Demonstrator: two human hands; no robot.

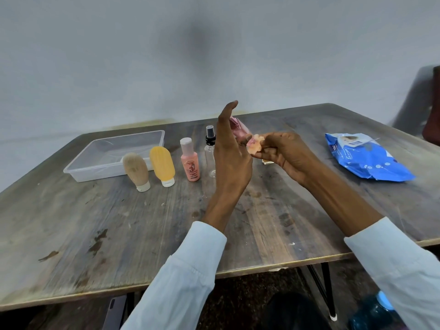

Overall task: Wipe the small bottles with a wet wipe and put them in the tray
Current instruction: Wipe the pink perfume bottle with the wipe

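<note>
Bench, worn grey wood, carrying every item; near edge toward the person.

Tray, clear plastic, toward the far left corner, holding no bottle yet; probably set there as the drop-off within the left hand's reach.

Wipe packet, blue, lying flat toward the right edge, well apart from the bottles.

Left hand, raised over the middle of the bench, fingers straight and spread upward, with a pink bottle behind the palm. Whether the thumb is curled round it cannot be told; the bottle seems propped there to be wiped.

Right hand, just beside the left, fingertips pinching a crumpled, pinkish wet wipe against the pink bottle's lower end.

Row of bottles standing between tray and hands, judged to be waiting their turn:
- tan squeeze bottle, cap down, just in front of the tray;
- yellow squeeze bottle, cap down, beside it;
- pink lotion bottle, upright;
- clear spray bottle, upright, partly behind the left hand.

Small glass item, mostly hidden beneath the right hand; kind cannot be told.
</note>
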